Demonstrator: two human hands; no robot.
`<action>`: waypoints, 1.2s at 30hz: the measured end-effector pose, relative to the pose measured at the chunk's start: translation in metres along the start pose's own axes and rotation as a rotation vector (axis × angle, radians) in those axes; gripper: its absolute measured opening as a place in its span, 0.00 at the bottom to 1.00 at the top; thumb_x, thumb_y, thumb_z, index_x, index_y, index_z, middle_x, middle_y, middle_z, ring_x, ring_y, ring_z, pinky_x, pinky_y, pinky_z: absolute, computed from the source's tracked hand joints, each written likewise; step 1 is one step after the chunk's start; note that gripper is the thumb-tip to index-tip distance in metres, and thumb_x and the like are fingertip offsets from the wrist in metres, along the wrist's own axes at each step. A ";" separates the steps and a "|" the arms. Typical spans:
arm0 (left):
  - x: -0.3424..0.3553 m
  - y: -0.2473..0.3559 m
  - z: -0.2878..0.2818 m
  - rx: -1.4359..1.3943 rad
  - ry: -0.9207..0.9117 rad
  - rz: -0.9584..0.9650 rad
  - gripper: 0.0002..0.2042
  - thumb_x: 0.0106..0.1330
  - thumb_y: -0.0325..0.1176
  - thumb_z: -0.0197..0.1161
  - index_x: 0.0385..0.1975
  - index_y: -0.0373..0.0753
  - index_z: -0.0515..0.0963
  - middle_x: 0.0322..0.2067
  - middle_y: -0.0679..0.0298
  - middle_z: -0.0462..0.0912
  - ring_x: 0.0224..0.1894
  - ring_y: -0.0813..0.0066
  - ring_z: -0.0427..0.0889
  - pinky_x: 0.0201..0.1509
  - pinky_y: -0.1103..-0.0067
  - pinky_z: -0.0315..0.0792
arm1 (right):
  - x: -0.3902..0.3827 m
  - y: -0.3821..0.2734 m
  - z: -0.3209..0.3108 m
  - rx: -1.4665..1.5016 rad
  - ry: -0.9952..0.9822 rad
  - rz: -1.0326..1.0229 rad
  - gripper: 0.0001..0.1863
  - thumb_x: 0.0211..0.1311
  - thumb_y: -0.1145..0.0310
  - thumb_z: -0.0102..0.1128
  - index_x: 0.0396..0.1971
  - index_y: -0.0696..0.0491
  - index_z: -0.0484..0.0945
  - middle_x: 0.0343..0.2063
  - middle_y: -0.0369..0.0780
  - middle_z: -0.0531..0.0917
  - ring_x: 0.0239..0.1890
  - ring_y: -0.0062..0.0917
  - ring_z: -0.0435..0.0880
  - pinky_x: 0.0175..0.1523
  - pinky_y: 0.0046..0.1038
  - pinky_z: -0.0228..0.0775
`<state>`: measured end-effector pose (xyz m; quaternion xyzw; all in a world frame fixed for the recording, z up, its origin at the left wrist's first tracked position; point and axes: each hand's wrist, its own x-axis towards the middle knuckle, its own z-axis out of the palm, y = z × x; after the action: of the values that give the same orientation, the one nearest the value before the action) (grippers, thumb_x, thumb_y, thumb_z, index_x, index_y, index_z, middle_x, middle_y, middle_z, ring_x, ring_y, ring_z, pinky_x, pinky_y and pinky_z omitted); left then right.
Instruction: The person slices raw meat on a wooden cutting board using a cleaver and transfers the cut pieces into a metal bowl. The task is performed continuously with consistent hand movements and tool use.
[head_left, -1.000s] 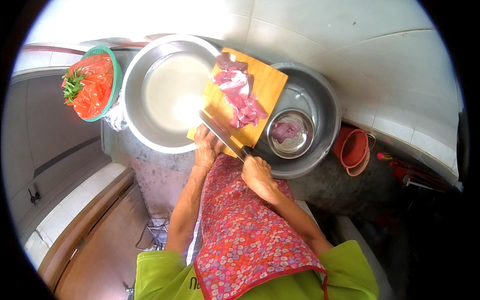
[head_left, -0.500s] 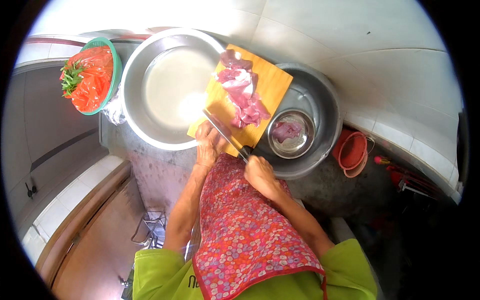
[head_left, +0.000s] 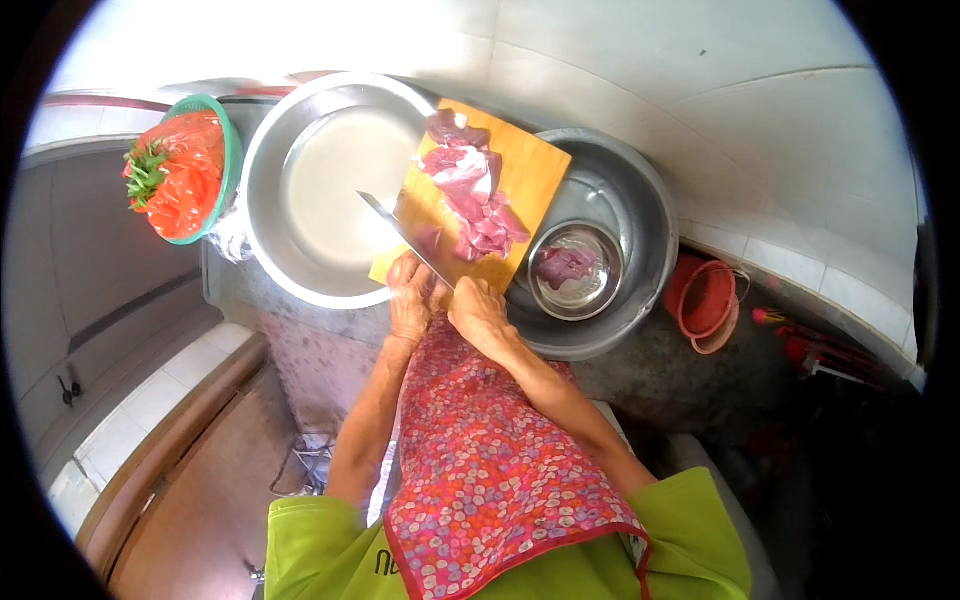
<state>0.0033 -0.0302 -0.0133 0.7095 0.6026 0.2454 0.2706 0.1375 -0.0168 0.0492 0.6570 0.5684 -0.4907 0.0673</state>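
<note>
Meat [head_left: 468, 200], purplish red with pale patches

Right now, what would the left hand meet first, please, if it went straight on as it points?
Most likely the left hand would meet the knife blade first: it slants across just ahead, over the cutting board, though depth is unclear from this view.

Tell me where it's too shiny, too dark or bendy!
Head view: glare whitens the wall at upper left and the liquid in the metal basin, beside the knife; head view: the lower right sinks into deep shadow; head view: wall lines curve near the round black rim.
</note>
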 end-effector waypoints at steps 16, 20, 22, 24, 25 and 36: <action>0.019 0.001 -0.016 -0.154 -0.022 -0.085 0.18 0.44 0.19 0.61 0.39 0.41 0.75 0.37 0.54 0.74 0.39 0.53 0.73 0.43 0.66 0.69 | -0.025 0.078 -0.030 0.037 0.159 0.095 0.10 0.55 0.69 0.54 0.28 0.61 0.79 0.28 0.55 0.80 0.36 0.50 0.79 0.42 0.43 0.70; 0.034 0.005 -0.012 -0.137 -0.026 -0.001 0.17 0.45 0.19 0.61 0.37 0.39 0.76 0.42 0.54 0.74 0.42 0.54 0.73 0.46 0.68 0.67 | -0.025 0.081 -0.029 0.047 0.175 0.065 0.09 0.55 0.70 0.54 0.26 0.61 0.79 0.27 0.55 0.79 0.35 0.50 0.79 0.41 0.44 0.70; 0.031 0.010 -0.018 0.075 -0.024 0.054 0.16 0.46 0.21 0.62 0.37 0.41 0.76 0.48 0.55 0.71 0.47 0.57 0.71 0.52 0.69 0.63 | -0.025 0.083 -0.030 0.048 0.190 0.033 0.09 0.55 0.70 0.54 0.26 0.61 0.79 0.26 0.55 0.79 0.34 0.50 0.80 0.40 0.44 0.70; 0.036 0.021 -0.025 0.131 0.066 0.165 0.16 0.46 0.23 0.62 0.37 0.42 0.76 0.50 0.56 0.70 0.48 0.59 0.70 0.53 0.68 0.61 | -0.025 0.084 -0.033 0.052 0.187 0.008 0.09 0.55 0.70 0.54 0.27 0.61 0.78 0.26 0.55 0.79 0.33 0.51 0.80 0.40 0.45 0.70; 0.034 0.026 -0.029 0.142 0.068 0.164 0.15 0.46 0.28 0.63 0.38 0.40 0.76 0.47 0.58 0.71 0.49 0.59 0.69 0.54 0.66 0.62 | -0.026 0.083 -0.032 0.045 0.183 0.001 0.09 0.55 0.70 0.53 0.27 0.61 0.78 0.25 0.55 0.79 0.33 0.51 0.79 0.40 0.45 0.70; 0.018 0.004 0.003 0.096 0.107 0.222 0.12 0.47 0.26 0.64 0.33 0.39 0.74 0.39 0.60 0.71 0.45 0.58 0.71 0.54 0.60 0.62 | -0.055 0.080 -0.029 0.012 0.173 -0.006 0.09 0.55 0.70 0.52 0.28 0.59 0.77 0.23 0.55 0.79 0.32 0.51 0.79 0.41 0.46 0.69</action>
<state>0.0108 -0.0133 -0.0127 0.7699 0.5452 0.2819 0.1750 0.2259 -0.0630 0.0662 0.6956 0.5711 -0.4356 0.0127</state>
